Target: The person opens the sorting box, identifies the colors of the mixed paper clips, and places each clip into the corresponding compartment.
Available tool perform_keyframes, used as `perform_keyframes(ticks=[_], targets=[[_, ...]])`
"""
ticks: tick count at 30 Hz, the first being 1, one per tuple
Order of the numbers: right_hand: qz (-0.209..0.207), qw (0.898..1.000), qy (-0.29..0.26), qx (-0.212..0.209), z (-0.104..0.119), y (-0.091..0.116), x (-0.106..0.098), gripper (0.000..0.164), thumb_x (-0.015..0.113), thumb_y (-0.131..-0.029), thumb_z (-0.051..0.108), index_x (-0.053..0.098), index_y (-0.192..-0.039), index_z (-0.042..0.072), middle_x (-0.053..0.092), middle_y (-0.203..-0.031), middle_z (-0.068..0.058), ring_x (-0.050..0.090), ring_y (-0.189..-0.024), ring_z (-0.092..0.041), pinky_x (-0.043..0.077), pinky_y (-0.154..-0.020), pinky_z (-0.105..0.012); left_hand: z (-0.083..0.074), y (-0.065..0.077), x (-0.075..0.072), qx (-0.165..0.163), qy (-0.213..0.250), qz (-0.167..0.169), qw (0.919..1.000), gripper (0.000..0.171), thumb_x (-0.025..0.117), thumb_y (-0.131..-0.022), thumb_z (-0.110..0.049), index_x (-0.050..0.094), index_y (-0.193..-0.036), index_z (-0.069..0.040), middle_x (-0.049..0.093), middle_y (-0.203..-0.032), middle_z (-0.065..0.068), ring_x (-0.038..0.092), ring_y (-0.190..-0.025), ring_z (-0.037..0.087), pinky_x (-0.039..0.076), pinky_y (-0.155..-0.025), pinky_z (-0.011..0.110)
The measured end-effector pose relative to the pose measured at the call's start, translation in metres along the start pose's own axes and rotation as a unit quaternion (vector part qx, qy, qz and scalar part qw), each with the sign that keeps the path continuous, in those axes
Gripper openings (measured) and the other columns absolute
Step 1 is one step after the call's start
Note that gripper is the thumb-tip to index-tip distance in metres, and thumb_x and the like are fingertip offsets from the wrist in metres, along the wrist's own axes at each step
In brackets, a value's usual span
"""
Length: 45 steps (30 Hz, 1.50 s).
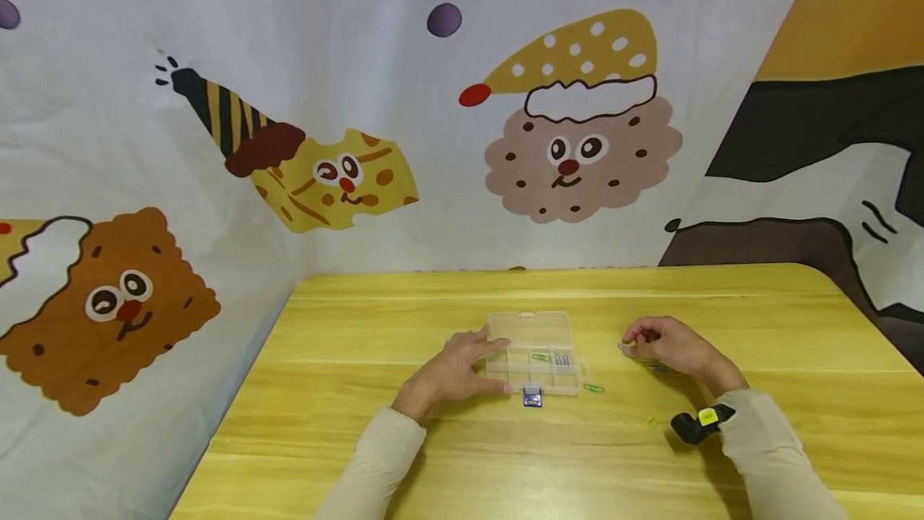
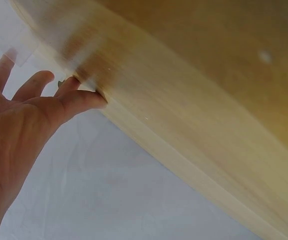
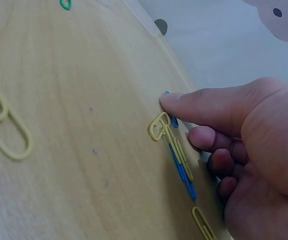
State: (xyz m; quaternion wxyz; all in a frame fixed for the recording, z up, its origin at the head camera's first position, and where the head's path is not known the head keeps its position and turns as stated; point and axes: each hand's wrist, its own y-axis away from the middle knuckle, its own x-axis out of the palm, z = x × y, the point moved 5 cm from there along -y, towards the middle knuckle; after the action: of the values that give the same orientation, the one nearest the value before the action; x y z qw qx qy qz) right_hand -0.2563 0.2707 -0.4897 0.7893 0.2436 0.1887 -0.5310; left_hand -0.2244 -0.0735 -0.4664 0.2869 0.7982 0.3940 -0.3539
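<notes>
The right hand [image 1: 670, 345] seems to have a blue clip [image 3: 174, 121] pinched between thumb and forefinger, just beside a loose cluster of yellow clips [image 3: 182, 159] on the counter [image 1: 447, 472]. To my mind the pinch should be light and near one end of the wire, with a straight lift so the clip doesn't hook its yellow neighbours. The transparent box [image 1: 518, 359] is best stopped from sliding, and the left hand [image 1: 456, 367] is well placed for that: it spans the box's left side, fingers spread and fairly straight, thumb at the front edge, grasping nothing I can make out. Over on the right, the other fingers curl in toward the palm, and the forearm slants in from the near side. A green clip [image 1: 594, 387] lies just beside the box, between the hands.
</notes>
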Motion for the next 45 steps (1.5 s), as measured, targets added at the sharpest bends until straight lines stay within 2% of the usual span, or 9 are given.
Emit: perform_keyframes(ticks=[5,10,20,23,31,38,45], targets=[[-0.001,1.0,0.003,0.001,-0.0001,-0.0002,-0.0002,0.013,0.069,-0.093,0.013,0.068,-0.1,0.002,0.059,-0.089,-0.006,0.048,-0.076,-0.015,0.042,-0.064,-0.025,0.0005,-0.0007,-0.0001,0.002,0.0,0.001,1.0,0.074,0.072,-0.086,-0.054,0.045,-0.15,-0.03,0.022,-0.164,0.008,0.019,-0.149,0.039,0.019,-0.117,0.06],[0.0,1.0,0.006,-0.004,0.0003,0.0,-0.0005,0.014,0.069,-0.093,0.016,0.068,-0.098,0.003,0.057,-0.086,-0.006,0.048,-0.074,-0.016,0.041,-0.062,-0.026,-0.0001,-0.0003,-0.0008,0.003,0.005,0.001,1.0,0.074,0.072,-0.086,-0.054,0.044,-0.15,-0.03,0.022,-0.164,0.008,0.018,-0.149,0.041,0.016,-0.118,0.061],[0.0,1.0,0.007,-0.008,0.0013,0.0005,-0.0012,0.015,0.067,-0.095,0.018,0.068,-0.097,0.003,0.057,-0.086,-0.006,0.047,-0.072,-0.015,0.04,-0.062,-0.027,-0.0002,-0.0007,-0.0012,-0.001,0.007,0.0,1.0,0.074,0.072,-0.085,-0.054,0.045,-0.15,-0.03,0.023,-0.164,0.009,0.019,-0.149,0.04,0.02,-0.117,0.061],[-0.002,1.0,0.007,-0.02,0.0022,0.0006,-0.0008,0.017,0.066,-0.096,0.018,0.068,-0.099,0.002,0.059,-0.089,-0.008,0.047,-0.073,-0.014,0.04,-0.062,-0.027,0.0006,-0.0006,-0.001,-0.004,0.008,0.002,1.0,0.074,0.072,-0.085,-0.054,0.045,-0.15,-0.031,0.023,-0.164,0.008,0.018,-0.149,0.04,0.021,-0.116,0.062],[-0.022,1.0,0.007,-0.021,0.0004,0.003,-0.0001,0.016,0.065,-0.097,0.018,0.068,-0.101,0.002,0.063,-0.096,-0.009,0.049,-0.076,-0.013,0.042,-0.065,-0.025,0.0003,-0.001,0.0002,-0.005,0.014,-0.001,0.9999,0.074,0.073,-0.085,-0.054,0.045,-0.15,-0.03,0.022,-0.164,0.008,0.018,-0.149,0.04,0.015,-0.118,0.06],[-0.038,0.999,-0.001,-0.024,0.0036,0.0057,0.001,0.016,0.066,-0.096,0.018,0.068,-0.1,0.002,0.065,-0.098,-0.009,0.051,-0.077,-0.013,0.044,-0.065,-0.025,0.0005,-0.0002,0.0001,0.0,0.011,-0.005,0.9999,0.073,0.073,-0.085,-0.052,0.046,-0.149,-0.03,0.023,-0.164,0.009,0.019,-0.149,0.04,0.017,-0.117,0.061],[-0.064,0.998,0.014,-0.013,0.0001,0.0058,-0.0002,0.018,0.069,-0.095,0.024,0.069,-0.097,0.006,0.064,-0.092,-0.007,0.05,-0.077,-0.015,0.044,-0.065,-0.026,0.0013,-0.0015,0.0012,0.0,0.008,-0.001,1.0,0.075,0.072,-0.085,-0.055,0.045,-0.15,-0.03,0.022,-0.164,0.009,0.019,-0.149,0.039,0.018,-0.117,0.061]])
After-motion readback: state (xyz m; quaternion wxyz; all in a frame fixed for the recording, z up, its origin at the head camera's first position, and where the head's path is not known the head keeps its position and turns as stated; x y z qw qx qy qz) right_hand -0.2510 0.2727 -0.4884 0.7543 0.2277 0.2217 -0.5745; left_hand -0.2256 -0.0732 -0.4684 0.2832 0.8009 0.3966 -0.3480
